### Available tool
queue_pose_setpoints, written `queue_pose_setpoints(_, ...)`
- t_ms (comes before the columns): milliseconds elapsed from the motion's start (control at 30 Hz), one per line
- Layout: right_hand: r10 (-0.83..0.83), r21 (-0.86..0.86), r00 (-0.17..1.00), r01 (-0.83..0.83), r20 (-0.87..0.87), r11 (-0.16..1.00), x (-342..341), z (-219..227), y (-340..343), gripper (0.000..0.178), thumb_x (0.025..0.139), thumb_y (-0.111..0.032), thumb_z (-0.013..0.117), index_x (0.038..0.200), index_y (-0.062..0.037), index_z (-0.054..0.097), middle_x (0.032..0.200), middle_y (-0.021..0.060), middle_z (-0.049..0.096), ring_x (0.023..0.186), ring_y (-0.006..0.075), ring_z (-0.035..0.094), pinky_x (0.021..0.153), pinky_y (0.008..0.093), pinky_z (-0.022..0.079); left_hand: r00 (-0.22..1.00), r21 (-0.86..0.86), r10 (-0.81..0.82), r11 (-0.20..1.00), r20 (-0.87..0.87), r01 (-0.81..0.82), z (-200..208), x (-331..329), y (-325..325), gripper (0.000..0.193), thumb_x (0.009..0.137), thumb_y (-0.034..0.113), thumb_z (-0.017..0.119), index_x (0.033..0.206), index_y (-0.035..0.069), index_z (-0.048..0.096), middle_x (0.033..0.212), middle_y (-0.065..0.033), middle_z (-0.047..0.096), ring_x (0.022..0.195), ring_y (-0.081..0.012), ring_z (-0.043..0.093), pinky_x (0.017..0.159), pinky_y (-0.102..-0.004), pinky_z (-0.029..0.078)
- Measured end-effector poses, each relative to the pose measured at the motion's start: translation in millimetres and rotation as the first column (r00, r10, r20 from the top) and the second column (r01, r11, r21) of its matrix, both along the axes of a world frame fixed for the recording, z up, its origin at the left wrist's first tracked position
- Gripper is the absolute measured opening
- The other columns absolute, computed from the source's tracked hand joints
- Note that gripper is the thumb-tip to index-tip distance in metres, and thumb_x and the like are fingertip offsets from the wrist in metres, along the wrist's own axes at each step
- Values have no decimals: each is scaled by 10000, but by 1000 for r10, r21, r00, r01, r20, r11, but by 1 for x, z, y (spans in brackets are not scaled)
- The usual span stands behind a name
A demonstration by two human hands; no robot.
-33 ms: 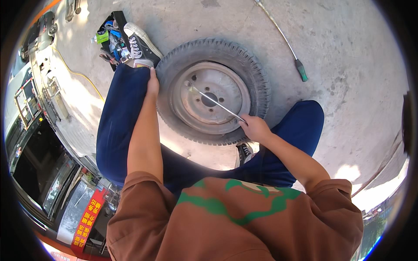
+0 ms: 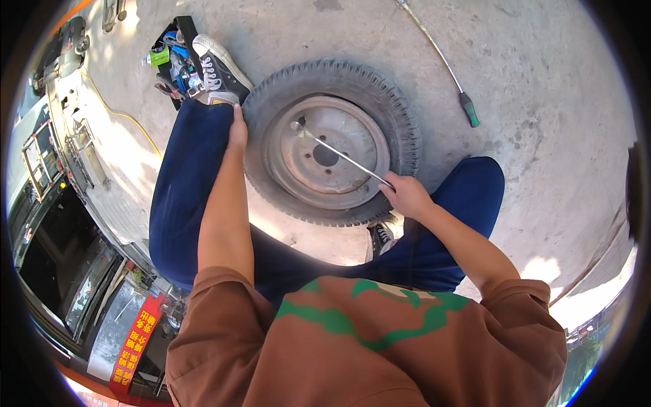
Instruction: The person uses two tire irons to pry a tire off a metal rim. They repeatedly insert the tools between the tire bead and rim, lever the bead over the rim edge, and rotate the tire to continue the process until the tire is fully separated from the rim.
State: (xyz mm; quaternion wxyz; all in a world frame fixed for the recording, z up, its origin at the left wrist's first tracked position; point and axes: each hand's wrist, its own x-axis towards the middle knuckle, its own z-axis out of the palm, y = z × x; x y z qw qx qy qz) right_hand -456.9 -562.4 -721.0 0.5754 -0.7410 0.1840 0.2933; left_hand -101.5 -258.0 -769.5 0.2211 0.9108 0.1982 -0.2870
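A wheel lies flat on the floor between my legs, its dark knobbly tyre (image 2: 405, 129) around a dusty grey steel rim (image 2: 352, 125) with a round centre hole and small bolt holes. My right hand (image 2: 408, 195) is closed on the near right end of a slim shiny metal rod (image 2: 346, 157). The rod slants across the wheel, and its small rounded head is over the rim's upper left part, near a dark hole. Whether the head touches the rim, I cannot tell. My left hand (image 2: 237, 130) lies against my left leg beside the tyre's left edge, its fingers mostly hidden.
A long metal bar with a green handle (image 2: 468, 110) lies on the concrete at the upper right. Beside my left shoe (image 2: 220, 68) is a black tray (image 2: 186, 28) of mixed tools and small items. A yellow hose (image 2: 122, 114) and vehicles are farther left.
My right hand has shifted slightly right and away from me, and the rod's head has moved a little up and right over the rim. My left hand stays put.
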Motion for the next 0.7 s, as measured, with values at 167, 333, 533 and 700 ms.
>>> queue_pose_setpoints(167,-145,-167,971,177,187,970,6,-3,-72,248,995,-295,645,964,-55,590,714,189,625,689,426,621,630,492,483,1000,4,-17,1000,15,16,-6,3,4,979,950,762,422,1445,-78,517,1479,-212,541,1384,-301,485,1156,-329,328)
queue_pose_setpoints(333,-294,-497,927,372,231,784,37,-35,-98,196,1001,-253,630,1031,-58,628,791,205,650,735,433,626,673,515,495,1000,11,-24,1000,15,24,-13,10,12,966,950,750,430,1460,-67,506,1493,-213,528,1394,-311,475,1160,-334,323)
queue_pose_setpoints(533,-196,-592,801,559,565,580,40,-30,-102,251,979,-162,635,1187,-37,701,989,148,627,868,337,603,835,428,514,1000,28,8,1000,14,-9,-30,19,41,951,949,736,439,1478,-53,492,1509,-214,512,1406,-324,463,1165,-340,317)
queue_pose_setpoints(700,-785,-304,416,757,-459,579,5,-45,-16,605,1055,-511,470,1223,41,651,1192,178,673,1038,271,662,922,381,508,988,-24,133,991,-81,-135,-9,33,-3,691,930,516,495,1261,-64,671,1250,-175,686,1187,-263,603,1039,-339,417)
